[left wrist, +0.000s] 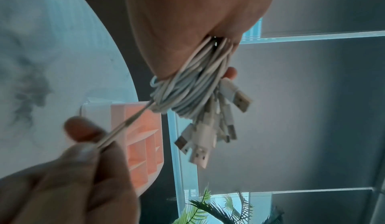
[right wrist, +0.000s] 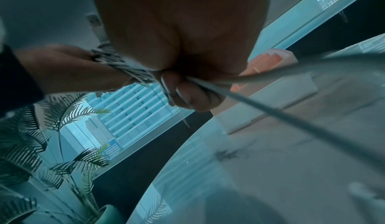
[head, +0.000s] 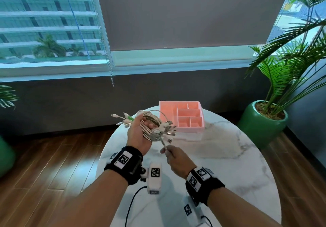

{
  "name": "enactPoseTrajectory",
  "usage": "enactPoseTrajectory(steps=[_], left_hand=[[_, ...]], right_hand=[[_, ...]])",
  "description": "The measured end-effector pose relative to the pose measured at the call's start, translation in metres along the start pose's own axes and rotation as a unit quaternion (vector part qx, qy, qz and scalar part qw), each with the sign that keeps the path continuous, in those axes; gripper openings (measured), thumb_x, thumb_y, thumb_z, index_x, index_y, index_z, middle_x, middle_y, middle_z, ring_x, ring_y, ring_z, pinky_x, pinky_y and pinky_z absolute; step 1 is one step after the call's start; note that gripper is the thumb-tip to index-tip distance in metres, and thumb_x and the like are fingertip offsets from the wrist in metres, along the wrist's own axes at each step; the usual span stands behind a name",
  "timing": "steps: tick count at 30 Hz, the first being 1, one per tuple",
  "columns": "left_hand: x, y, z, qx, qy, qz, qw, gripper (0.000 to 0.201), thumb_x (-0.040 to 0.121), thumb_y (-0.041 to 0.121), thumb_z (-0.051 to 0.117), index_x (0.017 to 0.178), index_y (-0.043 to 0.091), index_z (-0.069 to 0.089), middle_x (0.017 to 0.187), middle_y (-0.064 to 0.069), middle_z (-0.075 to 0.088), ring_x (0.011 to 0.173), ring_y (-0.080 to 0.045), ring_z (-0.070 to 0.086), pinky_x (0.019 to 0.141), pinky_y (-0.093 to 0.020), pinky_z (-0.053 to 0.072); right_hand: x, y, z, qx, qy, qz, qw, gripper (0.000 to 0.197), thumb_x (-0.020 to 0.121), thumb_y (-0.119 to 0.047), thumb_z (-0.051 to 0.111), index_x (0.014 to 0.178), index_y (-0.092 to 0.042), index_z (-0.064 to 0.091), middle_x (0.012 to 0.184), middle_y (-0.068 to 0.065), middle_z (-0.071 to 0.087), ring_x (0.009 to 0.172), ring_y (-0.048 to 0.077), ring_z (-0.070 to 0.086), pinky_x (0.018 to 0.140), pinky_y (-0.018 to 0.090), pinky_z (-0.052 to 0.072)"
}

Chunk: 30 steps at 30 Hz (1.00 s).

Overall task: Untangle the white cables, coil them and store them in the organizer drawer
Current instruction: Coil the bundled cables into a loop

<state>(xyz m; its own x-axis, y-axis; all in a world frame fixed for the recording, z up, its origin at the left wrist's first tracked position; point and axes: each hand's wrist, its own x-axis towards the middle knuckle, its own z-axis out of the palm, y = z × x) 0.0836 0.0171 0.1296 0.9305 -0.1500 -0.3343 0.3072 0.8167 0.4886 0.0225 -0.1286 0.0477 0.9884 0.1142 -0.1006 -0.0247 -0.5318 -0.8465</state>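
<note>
My left hand (head: 141,129) grips a thick bundle of white cables (head: 155,128) above the round marble table (head: 220,156); USB plugs (left wrist: 208,138) stick out of it on both sides. One cable strand (left wrist: 127,125) runs taut from the bundle down to my right hand (head: 169,151), which pinches it between thumb and fingers (right wrist: 187,94). The pink organizer drawer (head: 183,117) with several compartments stands behind the bundle, open at the top. In the left wrist view the bundle (left wrist: 187,85) hangs from my left palm (left wrist: 193,21).
A green pot with a palm plant (head: 264,119) stands on the floor right of the table. Windows and a grey blind lie behind. Wooden floor (head: 53,156) surrounds the table. Tagged white devices with black leads (head: 154,177) hang at my wrists.
</note>
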Motion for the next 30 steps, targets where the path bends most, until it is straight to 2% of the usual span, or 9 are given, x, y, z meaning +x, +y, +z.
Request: enactPoseTrajectory(steps=[4,8,12,15,17,19,23,27,30], left_hand=[[0.005,0.001,-0.003,0.066,0.084,0.094,0.990,0.030,0.101,0.019,0.057,0.073,0.014,0.050,0.054,-0.001,0.051,0.045,-0.014,0.052,0.048,-0.028,0.049],[0.000,-0.013,-0.008,0.208,0.127,0.169,0.955,0.035,0.101,0.024,0.060,0.070,0.007,0.055,0.054,-0.007,0.060,0.047,-0.021,0.057,0.056,-0.033,0.050],[0.000,-0.026,-0.018,0.340,0.111,0.192,0.914,0.034,0.099,0.030,0.063,0.085,-0.002,0.061,0.060,-0.011,0.063,0.047,-0.019,0.057,0.045,-0.025,0.045],[-0.001,-0.031,-0.024,0.407,0.058,0.210,0.887,0.026,0.096,0.026,0.067,0.091,0.002,0.059,0.062,-0.010,0.062,0.050,-0.016,0.058,0.049,-0.028,0.049],[-0.002,-0.032,-0.027,0.448,0.012,0.193,0.873,0.029,0.096,0.028,0.069,0.092,0.001,0.061,0.066,-0.010,0.063,0.056,-0.019,0.059,0.053,-0.030,0.049],[-0.005,-0.033,-0.025,0.465,-0.040,0.157,0.870,0.030,0.098,0.029,0.067,0.093,0.000,0.064,0.068,-0.007,0.065,0.060,-0.016,0.060,0.056,-0.029,0.050],[-0.020,-0.033,-0.014,0.512,-0.089,0.102,0.848,0.039,0.108,0.026,0.047,0.075,0.009,0.058,0.056,0.000,0.054,0.046,-0.007,0.049,0.044,-0.018,0.039],[-0.021,-0.035,-0.015,0.489,-0.138,0.011,0.861,0.064,0.099,0.064,0.038,0.072,0.012,0.064,0.060,-0.008,0.056,0.049,-0.020,0.052,0.050,-0.029,0.043],[-0.022,-0.037,-0.013,0.430,-0.134,-0.053,0.891,0.070,0.084,0.077,0.044,0.090,0.009,0.060,0.061,-0.004,0.048,0.047,-0.018,0.045,0.049,-0.027,0.041]], right_hand=[[-0.017,-0.010,0.003,-0.055,-0.051,0.015,0.997,0.024,0.104,-0.021,0.040,0.109,-0.015,0.062,0.070,-0.009,0.048,0.061,0.007,0.044,0.064,0.028,0.038],[-0.025,-0.035,-0.002,-0.158,-0.041,-0.013,0.987,0.030,0.105,-0.026,0.039,0.113,-0.009,0.063,0.103,0.011,0.067,0.094,0.028,0.061,0.080,0.035,0.047],[-0.029,-0.061,-0.012,-0.240,-0.067,-0.025,0.968,0.027,0.099,-0.019,0.042,0.109,-0.006,0.064,0.112,0.015,0.066,0.103,0.033,0.061,0.084,0.040,0.050],[-0.028,-0.083,-0.030,-0.267,-0.088,-0.032,0.959,0.031,0.095,-0.012,0.046,0.119,-0.014,0.066,0.120,0.010,0.066,0.109,0.029,0.062,0.091,0.039,0.052],[-0.026,-0.098,-0.043,-0.282,-0.108,-0.057,0.952,0.031,0.094,-0.009,0.049,0.116,-0.018,0.068,0.115,0.007,0.069,0.102,0.026,0.065,0.089,0.041,0.054],[-0.022,-0.111,-0.057,-0.294,-0.121,-0.084,0.945,0.025,0.092,-0.007,0.051,0.107,-0.016,0.070,0.104,0.004,0.070,0.091,0.021,0.065,0.081,0.032,0.054],[-0.012,-0.124,-0.090,-0.274,-0.123,-0.084,0.950,0.012,0.087,-0.009,0.064,0.087,-0.020,0.069,0.069,-0.015,0.059,0.063,-0.002,0.058,0.059,0.015,0.041],[0.002,-0.128,-0.112,-0.256,-0.117,-0.100,0.954,0.009,0.081,-0.011,0.072,0.083,-0.019,0.075,0.070,-0.015,0.066,0.066,-0.002,0.061,0.068,0.016,0.050],[0.016,-0.127,-0.124,-0.225,-0.105,-0.109,0.963,0.007,0.080,-0.008,0.075,0.082,-0.015,0.076,0.076,-0.005,0.072,0.069,0.005,0.065,0.072,0.021,0.052]])
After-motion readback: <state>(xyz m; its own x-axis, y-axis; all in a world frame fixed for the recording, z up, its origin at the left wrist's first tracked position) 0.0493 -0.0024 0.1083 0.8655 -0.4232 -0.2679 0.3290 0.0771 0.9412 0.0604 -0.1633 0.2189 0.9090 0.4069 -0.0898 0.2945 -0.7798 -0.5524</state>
